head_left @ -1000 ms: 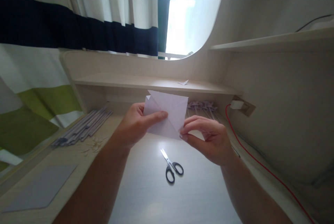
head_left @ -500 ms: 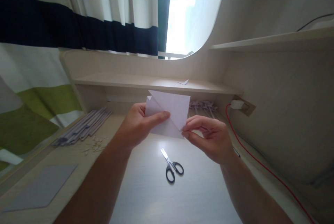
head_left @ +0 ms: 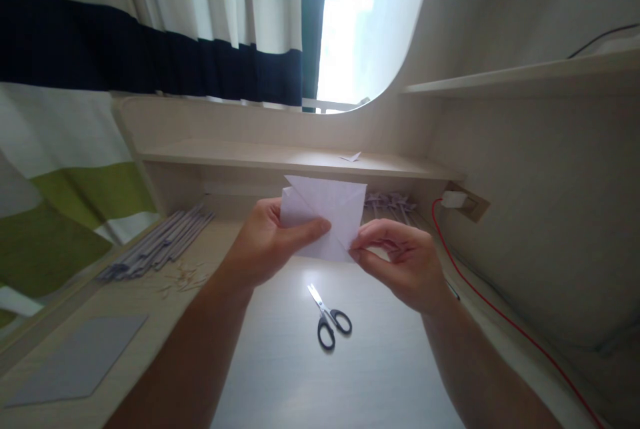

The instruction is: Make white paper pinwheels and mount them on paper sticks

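Observation:
A white sheet of paper [head_left: 333,202], folded along a diagonal, is held up above the desk between both hands. My left hand [head_left: 273,239] grips its left side, thumb lying across the front and the other fingers hidden behind. With thumb and forefinger, my right hand [head_left: 397,255] pinches the paper's lower right corner. Below the paper, scissors [head_left: 327,319] with black handles lie on the desk [head_left: 280,375], blades pointing away from me and nearly closed.
Rolled paper sticks [head_left: 163,242] lie at the left, beside small wooden bits [head_left: 185,279] and a grey sheet [head_left: 80,359]. Paper pinwheel-like pieces [head_left: 393,202] sit at the back right. A paper scrap [head_left: 353,157] rests on the shelf [head_left: 250,152]. A red cable [head_left: 480,295] runs along the right wall.
The paper's lower edge has come up slightly and its lower right corner now looks folded in. My left thumb has slid a little to the right.

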### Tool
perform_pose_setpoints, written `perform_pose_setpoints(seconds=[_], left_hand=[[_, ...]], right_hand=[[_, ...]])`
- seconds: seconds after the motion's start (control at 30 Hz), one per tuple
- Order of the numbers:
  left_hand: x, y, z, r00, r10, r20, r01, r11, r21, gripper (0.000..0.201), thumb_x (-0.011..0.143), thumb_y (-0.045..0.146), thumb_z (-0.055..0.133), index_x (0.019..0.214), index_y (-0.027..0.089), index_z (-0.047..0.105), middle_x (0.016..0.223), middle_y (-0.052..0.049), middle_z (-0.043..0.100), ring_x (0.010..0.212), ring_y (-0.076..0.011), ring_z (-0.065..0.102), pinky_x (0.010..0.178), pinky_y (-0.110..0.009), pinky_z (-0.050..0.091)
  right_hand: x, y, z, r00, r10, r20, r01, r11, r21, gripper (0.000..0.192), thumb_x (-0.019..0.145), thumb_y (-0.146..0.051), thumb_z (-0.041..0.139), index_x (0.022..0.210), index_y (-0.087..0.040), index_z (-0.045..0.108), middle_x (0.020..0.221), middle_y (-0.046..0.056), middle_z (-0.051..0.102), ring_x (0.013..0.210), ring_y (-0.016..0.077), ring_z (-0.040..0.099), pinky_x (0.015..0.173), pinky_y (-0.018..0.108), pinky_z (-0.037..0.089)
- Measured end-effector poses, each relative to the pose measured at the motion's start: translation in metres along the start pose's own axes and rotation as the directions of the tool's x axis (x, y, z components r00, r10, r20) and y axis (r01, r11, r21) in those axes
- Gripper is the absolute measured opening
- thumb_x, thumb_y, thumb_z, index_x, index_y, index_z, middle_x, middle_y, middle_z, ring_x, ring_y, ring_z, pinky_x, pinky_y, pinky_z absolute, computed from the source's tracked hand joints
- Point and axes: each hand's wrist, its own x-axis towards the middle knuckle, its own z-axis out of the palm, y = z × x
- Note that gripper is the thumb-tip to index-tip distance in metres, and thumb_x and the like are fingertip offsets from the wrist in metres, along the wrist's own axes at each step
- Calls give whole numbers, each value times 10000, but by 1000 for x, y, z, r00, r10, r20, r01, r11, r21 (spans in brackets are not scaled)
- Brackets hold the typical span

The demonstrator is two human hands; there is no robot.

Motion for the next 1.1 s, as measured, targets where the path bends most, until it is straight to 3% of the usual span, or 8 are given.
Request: perform_pose_setpoints(seconds=[0.17, 0.4, 0.7, 0.8, 0.87, 0.97, 1.03, 1.1], left_hand=[[-1, 1, -1, 1000, -4, 18, 3, 999, 51, 222, 747, 345, 923, 809, 166, 808, 756, -26, 785, 638, -145, 688, 587, -212, 533], [-1, 0, -1, 999, 14, -37, -11, 996, 87, 199, 745, 358, 911, 775, 186, 817, 738, -36, 789, 616, -174, 698, 577, -234, 531], [11, -9, -7, 999, -18, -48, 16, 999, -35, 220, 694, 327, 939, 813, 172, 838, 809, -65, 817, 657, -185, 720, 628, -251, 560], [16, -17, -13, 995, -40, -87, 34, 997, -75, 243, 693, 337, 940, 842, 169, 846, 856, -81, 828, 697, -187, 737, 668, -252, 579], [19, -20, -17, 992, -73, -103, 60, 991, -123, 274, 681, 342, 942, 848, 150, 840, 862, -99, 825, 720, -200, 746, 679, -261, 587], [24, -20, -23, 987, -124, -104, 97, 968, -232, 316, 655, 329, 942, 868, 127, 824, 849, -108, 813, 715, -209, 744, 657, -264, 583], [27, -19, -27, 985, -147, -96, 113, 949, -293, 330, 647, 308, 936, 888, 117, 816, 846, -104, 807, 697, -200, 735, 636, -255, 573], [30, -18, -31, 985, -152, -79, 116, 932, -345, 346, 651, 296, 930, 916, 108, 811, 852, -102, 805, 687, -188, 724, 626, -244, 564]], right_hand=[[-1, 1, 1, 1000, 9, 1, -9, 1000, 13, 124, 875, -114, 808, 926, -217, 763, 878, 3, 780, 807, 123, 729, 763, 235, 590], [1, 1, 0, 998, 65, 7, -65, 997, 30, 131, 911, -182, 809, 907, -199, 679, 818, -12, 725, 737, 109, 700, 707, 236, 572], [5, 13, 3, 994, 112, 15, -113, 992, 57, 171, 933, -257, 795, 972, -205, 637, 895, -2, 702, 789, 123, 705, 741, 256, 574], [10, 20, -1, 971, 225, 81, -225, 974, -6, 187, 944, -331, 755, 958, -200, 622, 879, 4, 696, 780, 140, 699, 734, 278, 567], [11, 30, 0, 878, 420, 228, -360, 895, -263, 220, 969, -409, 685, 936, -193, 654, 845, 14, 709, 747, 143, 673, 677, 266, 524], [0, 50, 13, 594, 730, 339, -364, 619, -696, 310, 891, -480, 717, 807, -183, 735, 707, 20, 716, 627, 148, 607, 556, 264, 391], [-15, 63, 30, 518, 798, 308, -341, 523, -781, 268, 725, -412, 839, 659, -172, 740, 570, 24, 661, 543, 158, 565, 526, 282, 331], [-30, 73, 47, 475, 848, 234, -332, 419, -845, 223, 608, -361, 885, 644, -172, 773, 594, 64, 701, 548, 191, 598, 527, 293, 330]])
